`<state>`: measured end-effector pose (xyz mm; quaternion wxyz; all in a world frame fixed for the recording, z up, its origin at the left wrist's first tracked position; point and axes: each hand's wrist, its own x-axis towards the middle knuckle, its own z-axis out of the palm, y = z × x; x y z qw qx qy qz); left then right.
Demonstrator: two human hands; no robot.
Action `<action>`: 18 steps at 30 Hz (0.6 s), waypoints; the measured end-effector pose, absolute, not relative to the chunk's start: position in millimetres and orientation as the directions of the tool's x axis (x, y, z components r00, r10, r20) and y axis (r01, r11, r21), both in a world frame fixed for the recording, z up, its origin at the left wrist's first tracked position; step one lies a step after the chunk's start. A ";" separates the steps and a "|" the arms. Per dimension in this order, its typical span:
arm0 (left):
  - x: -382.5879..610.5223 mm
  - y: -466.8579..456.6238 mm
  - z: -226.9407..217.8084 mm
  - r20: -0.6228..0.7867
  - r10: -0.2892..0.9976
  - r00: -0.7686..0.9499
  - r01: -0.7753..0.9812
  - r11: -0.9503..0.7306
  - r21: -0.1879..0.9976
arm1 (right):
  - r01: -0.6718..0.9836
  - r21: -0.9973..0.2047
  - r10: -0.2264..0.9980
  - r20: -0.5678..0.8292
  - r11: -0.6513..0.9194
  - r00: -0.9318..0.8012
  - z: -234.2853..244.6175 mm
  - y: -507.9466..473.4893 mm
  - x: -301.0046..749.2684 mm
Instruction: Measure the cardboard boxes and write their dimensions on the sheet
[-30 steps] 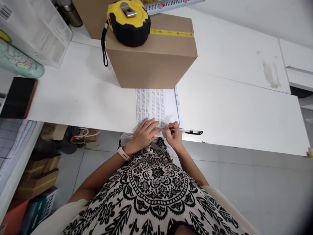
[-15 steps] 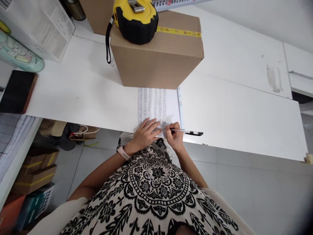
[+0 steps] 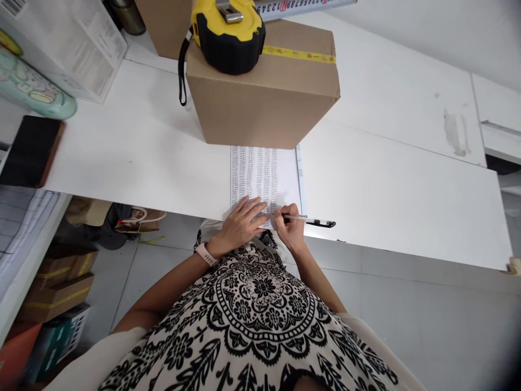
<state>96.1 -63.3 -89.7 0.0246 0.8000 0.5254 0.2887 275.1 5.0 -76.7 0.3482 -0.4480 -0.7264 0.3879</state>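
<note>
A printed sheet (image 3: 260, 174) with columns of small text lies on the white table (image 3: 386, 184), its far end under a cardboard box (image 3: 264, 92). My left hand (image 3: 243, 222) rests flat on the sheet's near end, fingers spread, a pale watch on the wrist. My right hand (image 3: 290, 228) is closed around a pen (image 3: 313, 221), whose tip touches the sheet's near right part. A yellow and black tape measure (image 3: 228, 32) sits on top of the box.
A ruler (image 3: 300, 174) lies along the sheet's right edge. A black phone (image 3: 30, 152), a white box (image 3: 65, 43) and a pale green case (image 3: 32, 87) lie at the left. Several cardboard boxes (image 3: 57, 288) stand on the floor below left.
The view has shifted slightly. The pen in my right hand has edged a little to the left on the sheet; my left hand stays put.
</note>
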 end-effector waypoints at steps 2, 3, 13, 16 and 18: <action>96.1 -63.3 -90.1 0.443 0.850 0.286 0.834 -0.448 0.321 | 0.364 -0.878 0.917 0.177 0.311 -0.356 -78.5 5.1 275.3; 96.0 -63.4 -90.2 0.443 0.849 0.287 0.840 -0.446 0.309 | 0.356 -0.879 0.916 0.186 0.317 -0.356 -79.3 5.1 275.4; 95.6 -63.2 -90.6 0.449 0.842 0.297 0.852 -0.447 0.274 | 0.354 -0.874 0.912 0.205 0.334 -0.354 -79.3 6.5 275.2; 95.6 -63.0 -90.3 0.473 0.829 0.298 0.848 -0.458 0.268 | 0.336 -0.887 0.918 0.199 0.317 -0.342 -79.4 6.1 275.2; 95.6 -62.9 -89.8 0.469 0.832 0.295 0.851 -0.452 0.267 | 0.335 -0.893 0.927 0.190 0.300 -0.324 -80.0 5.8 275.3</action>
